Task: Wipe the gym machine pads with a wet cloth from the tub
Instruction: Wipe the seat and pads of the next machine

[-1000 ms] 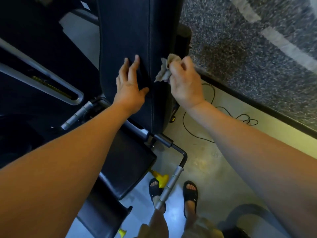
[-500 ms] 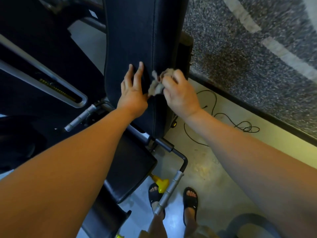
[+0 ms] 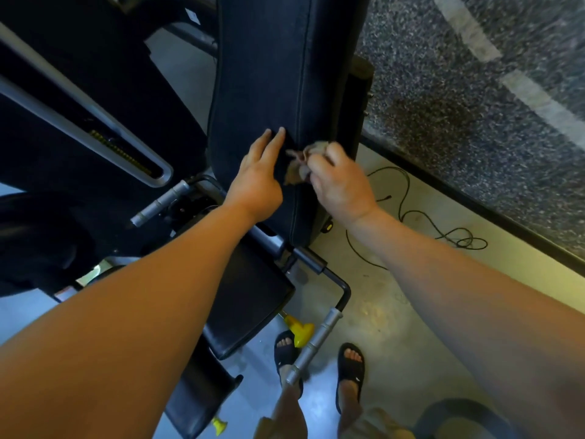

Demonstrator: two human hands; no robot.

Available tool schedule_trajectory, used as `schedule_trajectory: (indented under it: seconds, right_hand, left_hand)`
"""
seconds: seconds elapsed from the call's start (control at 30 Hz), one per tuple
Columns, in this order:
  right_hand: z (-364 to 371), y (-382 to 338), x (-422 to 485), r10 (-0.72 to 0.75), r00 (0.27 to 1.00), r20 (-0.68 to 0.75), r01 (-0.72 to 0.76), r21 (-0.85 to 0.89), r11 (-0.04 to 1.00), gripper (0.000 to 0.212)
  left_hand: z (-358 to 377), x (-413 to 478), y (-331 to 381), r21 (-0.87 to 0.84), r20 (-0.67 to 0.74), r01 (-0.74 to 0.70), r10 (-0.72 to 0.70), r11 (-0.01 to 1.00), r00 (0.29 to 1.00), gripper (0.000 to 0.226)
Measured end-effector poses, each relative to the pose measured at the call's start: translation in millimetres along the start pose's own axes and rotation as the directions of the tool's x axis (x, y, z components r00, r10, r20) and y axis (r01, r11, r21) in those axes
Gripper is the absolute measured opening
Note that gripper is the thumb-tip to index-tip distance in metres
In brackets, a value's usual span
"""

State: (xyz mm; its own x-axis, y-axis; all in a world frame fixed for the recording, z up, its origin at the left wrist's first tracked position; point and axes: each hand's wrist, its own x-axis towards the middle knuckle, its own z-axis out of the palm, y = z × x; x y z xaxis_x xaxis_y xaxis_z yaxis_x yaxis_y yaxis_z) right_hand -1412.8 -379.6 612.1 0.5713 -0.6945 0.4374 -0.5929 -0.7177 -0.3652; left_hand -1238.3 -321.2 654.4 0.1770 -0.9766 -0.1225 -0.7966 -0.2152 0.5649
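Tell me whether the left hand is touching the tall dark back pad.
Touching. The head view shows the left hand lying flat on the back pad, its straight fingers against the surface with no gap visible.

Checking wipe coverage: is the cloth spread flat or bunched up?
Bunched: the cloth sits crumpled in the right hand, against the back pad.
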Motion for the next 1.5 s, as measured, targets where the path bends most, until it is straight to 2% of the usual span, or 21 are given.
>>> schedule_trajectory:
  seconds: [0.07,0.17,0.3,0.37,0.47,0.57,0.6,0.67,0.73,0.8,0.9,0.93,0.97,1.03,1.07,1.13,1.2,1.23,1.3,1.4,1.5]
  right_hand:
    - [11.2,-1.5,-22.9,-0.039,0.992,0.119,0.036,0.027,0.999,0.003]
    - [-2.0,-4.9,-22.5,-0.048,0.976,0.211,0.037,0.055,0.998,0.008]
    - [-30.2,-14.6,24.1,0.127,0.989,-0.074,-0.121,0.074,0.99,0.026]
    - [-21.7,-14.9,27.1,0.118,0.987,-0.108,-0.112,0.061,0.992,0.026]
    - [15.3,-11.2,-13.3,0.018,1.0,0.012,-0.018,0.02,1.0,0.017]
    - [27.5,-13.5,-49.8,0.018,0.992,0.127,-0.019,0.007,1.0,0.012]
    - [23.6,-15.2,-51.7,0.053,0.993,0.105,-0.056,0.028,0.998,0.015]
    - [13.4,-14.8,-39.5,0.201,0.977,-0.065,-0.195,0.089,0.977,0.023]
    - [2.6,-6.4,-11.3,0.352,0.897,-0.269,-0.318,0.161,0.934,0.026]
    - [3.6,2.8,6.8,0.409,0.855,-0.32,-0.363,0.195,0.911,0.021]
    - [21.0,0.5,-21.9,0.469,0.849,-0.243,-0.42,0.227,0.878,0.015]
    - [31.6,-4.8,-45.1,0.486,0.859,-0.157,-0.448,0.228,0.865,0.015]
    - [43.5,-7.9,-72.2,0.472,0.881,-0.016,-0.462,0.183,0.868,0.017]
    - [63.7,-15.9,-119.2,0.394,0.873,0.287,-0.427,0.06,0.903,0.023]
    - [69.7,-18.1,-131.7,0.386,0.858,0.337,-0.427,0.054,0.902,0.026]
    - [71.6,-21.4,-123.6,0.517,0.842,0.155,-0.539,0.212,0.815,0.031]
    - [57.6,-23.3,-86.6,0.681,0.718,-0.147,-0.618,0.315,0.72,0.032]
    - [45.6,-23.5,-63.7,0.7,0.666,-0.26,-0.619,0.33,0.712,0.033]
    - [33.5,-24.4,-28.0,0.668,0.65,-0.362,-0.583,0.326,0.744,0.033]
    - [56.2,-29.5,-32.6,0.685,0.674,-0.275,-0.635,0.259,0.728,0.026]
    - [94.9,-41.5,-91.9,0.771,0.637,0.016,-0.754,0.222,0.618,0.018]
  left_hand:
    - [-1.3,-6.1,-4.6,0.05,0.064,-0.01,0.006,0.999,0.998,0.094]
    - [-1.4,-10.8,-5.0,0.065,0.179,0.015,-0.027,0.998,0.983,0.099]
    - [-3.2,-10.4,3.8,0.088,0.217,0.046,-0.064,0.995,0.974,0.101]
    - [-5.1,-10.3,3.4,0.131,0.19,0.029,-0.054,0.991,0.98,0.098]
    - [-7.7,-10.5,-3.6,0.236,0.14,-0.084,0.052,0.968,0.989,0.088]
    - [-7.9,-6.2,-11.1,0.261,0.082,-0.198,0.183,0.945,0.98,0.079]
    - [-6.4,-5.0,-12.9,0.244,0.063,-0.202,0.192,0.949,0.979,0.079]
    - [-0.5,-3.9,-18.8,0.206,0.059,-0.19,0.182,0.96,0.982,0.084]
    - [6.7,-3.3,-28.4,0.214,0.099,-0.187,0.169,0.959,0.981,0.094]
    - [14.4,-1.5,-37.8,0.249,0.107,-0.201,0.18,0.947,0.978,0.098]
    - [23.1,2.8,-46.9,0.274,0.046,-0.238,0.235,0.932,0.971,0.09]
    - [24.9,3.7,-49.5,0.282,0.029,-0.244,0.246,0.928,0.969,0.088]
    - [27.5,5.2,-51.2,0.287,0.017,-0.249,0.255,0.925,0.967,0.087]
    - [30.8,6.6,-54.0,0.296,-0.009,-0.252,0.266,0.921,0.964,0.087]
    - [31.4,7.3,-55.3,0.301,-0.014,-0.26,0.277,0.918,0.961,0.087]
    - [30.6,9.2,-59.2,0.328,-0.021,-0.278,0.302,0.903,0.953,0.087]
    - [29.9,10.1,-62.6,0.345,-0.031,-0.289,0.319,0.893,0.947,0.087]
    - [30.6,10.5,-62.4,0.346,-0.038,-0.293,0.326,0.891,0.945,0.087]
    - [32.6,10.0,-62.3,0.336,-0.044,-0.298,0.331,0.894,0.943,0.088]
    - [34.2,10.6,-64.6,0.326,-0.048,-0.3,0.333,0.896,0.942,0.088]
    - [35.9,11.1,-65.2,0.317,-0.046,-0.3,0.331,0.899,0.942,0.088]
